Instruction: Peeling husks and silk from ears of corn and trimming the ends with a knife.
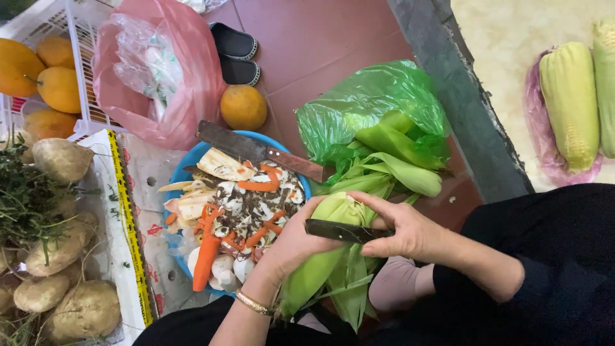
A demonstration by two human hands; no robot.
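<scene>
My left hand (291, 247), with a gold bracelet at the wrist, grips an ear of corn (320, 266) still wrapped in its green husk, held over my lap. My right hand (407, 232) holds a small dark knife (336, 230) laid across the upper part of the ear, blade pointing left. Loose husk leaves hang below the ear. Both sleeves are black.
A blue basin (181, 172) of vegetable peelings and carrot pieces, with a cleaver (256, 150) across its rim, sits to the left. A green bag (371, 102) holds husks. Two husked corn ears (570, 102) lie at the right. Potatoes (61, 160), mangoes (57, 90), a pink bag (186, 70), an orange fruit (243, 107) and slippers (234, 54) surround them.
</scene>
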